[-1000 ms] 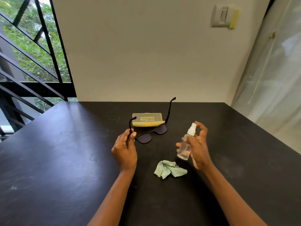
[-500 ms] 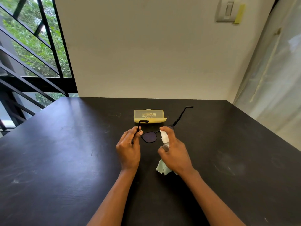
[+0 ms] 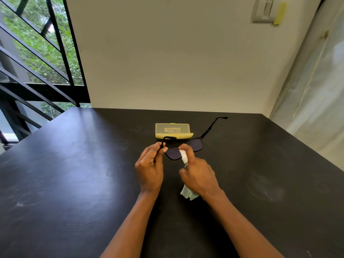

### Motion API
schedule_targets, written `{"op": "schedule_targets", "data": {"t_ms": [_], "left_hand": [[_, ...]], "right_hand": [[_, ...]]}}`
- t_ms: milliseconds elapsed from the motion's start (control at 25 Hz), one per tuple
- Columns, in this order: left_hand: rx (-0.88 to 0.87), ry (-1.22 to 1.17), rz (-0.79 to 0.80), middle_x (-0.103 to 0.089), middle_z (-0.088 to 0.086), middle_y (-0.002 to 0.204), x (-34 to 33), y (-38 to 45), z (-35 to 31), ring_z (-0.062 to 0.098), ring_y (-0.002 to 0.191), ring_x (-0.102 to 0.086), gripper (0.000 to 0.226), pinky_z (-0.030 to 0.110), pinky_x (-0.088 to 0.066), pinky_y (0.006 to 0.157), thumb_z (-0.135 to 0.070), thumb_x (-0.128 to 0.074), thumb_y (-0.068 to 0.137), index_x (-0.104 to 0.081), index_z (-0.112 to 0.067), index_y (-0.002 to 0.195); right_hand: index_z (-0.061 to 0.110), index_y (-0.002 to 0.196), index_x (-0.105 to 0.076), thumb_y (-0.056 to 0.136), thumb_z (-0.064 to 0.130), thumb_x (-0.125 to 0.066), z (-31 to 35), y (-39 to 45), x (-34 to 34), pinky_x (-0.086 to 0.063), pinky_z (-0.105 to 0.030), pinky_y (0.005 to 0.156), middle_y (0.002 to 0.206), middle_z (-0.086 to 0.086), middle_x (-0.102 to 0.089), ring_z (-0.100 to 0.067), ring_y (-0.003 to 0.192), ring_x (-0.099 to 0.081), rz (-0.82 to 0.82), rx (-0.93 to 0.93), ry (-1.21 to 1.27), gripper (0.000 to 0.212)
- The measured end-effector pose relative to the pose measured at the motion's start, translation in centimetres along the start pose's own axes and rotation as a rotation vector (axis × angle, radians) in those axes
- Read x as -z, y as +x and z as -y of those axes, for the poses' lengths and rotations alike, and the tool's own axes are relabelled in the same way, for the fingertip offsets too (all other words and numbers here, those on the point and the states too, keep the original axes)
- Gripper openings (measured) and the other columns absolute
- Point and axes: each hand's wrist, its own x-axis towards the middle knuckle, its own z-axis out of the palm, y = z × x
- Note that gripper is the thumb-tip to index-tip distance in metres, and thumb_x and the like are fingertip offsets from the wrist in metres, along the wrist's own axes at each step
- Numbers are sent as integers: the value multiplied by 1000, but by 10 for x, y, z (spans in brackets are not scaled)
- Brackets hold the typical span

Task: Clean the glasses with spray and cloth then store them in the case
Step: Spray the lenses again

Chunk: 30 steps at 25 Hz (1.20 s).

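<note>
1. The left hand [image 3: 149,171] pinches one temple arm of the glasses [image 3: 186,148], grip clamped on it, and holds them up just in front of the case [image 3: 173,130].
2. The right hand [image 3: 199,175] is wrapped tight round the spray bottle [image 3: 183,157], its white nozzle all but touching the lens nearer the left hand, and a fingertip sits over the top.
3. The cloth [image 3: 187,194] lies on the tabletop [image 3: 74,183], well nearer the person than the case and half hidden under the right wrist.
4. Risk one: with the nozzle that close, a press would likely land as one wet blob and run into the hinge instead of misting the lens.
5. Risk two: the glasses hang from a single temple arm, so a nudge from the bottle could swing or twist them out of that pinch and onto the tabletop, lenses down.
6. Risk three: overspray may drift back onto the closed case.
7. Writing: the yellow case carries a few lines of pale print on its lid, upside down from here and too small to read. No label shows on the bottle.
</note>
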Motion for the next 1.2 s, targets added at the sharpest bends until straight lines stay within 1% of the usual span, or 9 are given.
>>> {"op": "schedule_targets", "data": {"t_ms": [120, 280, 560, 720, 840, 960, 1040, 1120, 1200], "left_hand": [[-23, 8, 10, -69, 14, 94, -1, 0, 1, 3, 95, -58, 27, 2, -45, 80, 3, -68, 76, -66, 3, 103], [-22, 22, 13, -70, 15, 94, 0, -1, 0, 3, 91, -59, 28, 2, -45, 80, 3, -69, 75, -66, 3, 102], [-22, 19, 0, -69, 15, 93, 1, 0, -2, -1, 95, -55, 26, -1, -43, 79, 4, -69, 75, -67, 4, 101], [-9, 6, 6, -69, 14, 93, 1, 0, -3, 0, 92, -58, 27, -1, -43, 77, 4, -69, 75, -66, 4, 101], [-5, 15, 9, -70, 15, 93, 2, 1, -3, 2, 88, -60, 26, 0, -44, 77, 3, -69, 75, -67, 3, 101], [3, 6, 6, -69, 13, 93, 3, 1, -3, 2, 89, -59, 26, 0, -44, 77, 2, -68, 76, -67, 4, 101], [3, 13, 7, -69, 13, 93, 3, 1, -3, 3, 87, -61, 25, 0, -44, 77, 2, -68, 76, -67, 3, 101], [5, 21, 5, -69, 12, 93, 4, 2, -3, 4, 85, -62, 25, -1, -44, 77, 2, -69, 76, -67, 3, 101], [6, 17, 5, -68, 10, 93, 3, 2, -4, 2, 87, -60, 25, -1, -43, 77, 2, -68, 76, -67, 3, 102]], "right_hand": [[38, 128, -15, 86, 18, -50, 1, 0, 0, -47, -34, 63, 96, -9, -60, -25, 80, -60, -5, 4, -9, 59], [37, 126, -17, 86, 17, -50, 1, -1, -1, -48, -36, 63, 94, -10, -59, -26, 77, -60, -28, 6, -11, 55], [35, 131, -20, 85, 16, -50, -13, 3, 14, -40, -31, 56, 83, -8, -57, -22, 67, -55, -172, -94, 17, 58], [32, 130, -18, 86, 15, -50, -30, 6, 24, -45, -33, 55, 79, -8, -55, -21, 64, -54, -219, -113, -12, 57], [29, 131, -23, 86, 14, -51, -36, 7, 23, -38, -30, 55, 80, -7, -53, -21, 66, -52, -232, -103, -23, 55], [30, 132, -24, 85, 13, -54, -49, 8, 25, -38, -29, 57, 91, -11, -52, -23, 71, -53, -302, -160, 51, 59], [32, 132, -19, 85, 11, -55, -64, 8, 27, -42, -32, 61, 105, -17, -52, -26, 79, -55, -388, -149, 146, 63], [32, 133, -14, 88, 7, -54, -80, 9, 31, -44, -34, 72, 125, -21, -42, -25, 96, -51, -448, -90, 220, 65], [33, 131, -10, 90, 4, -53, -93, 11, 34, -43, -34, 81, 134, -23, -32, -20, 104, -43, -484, -52, 249, 66]]}}
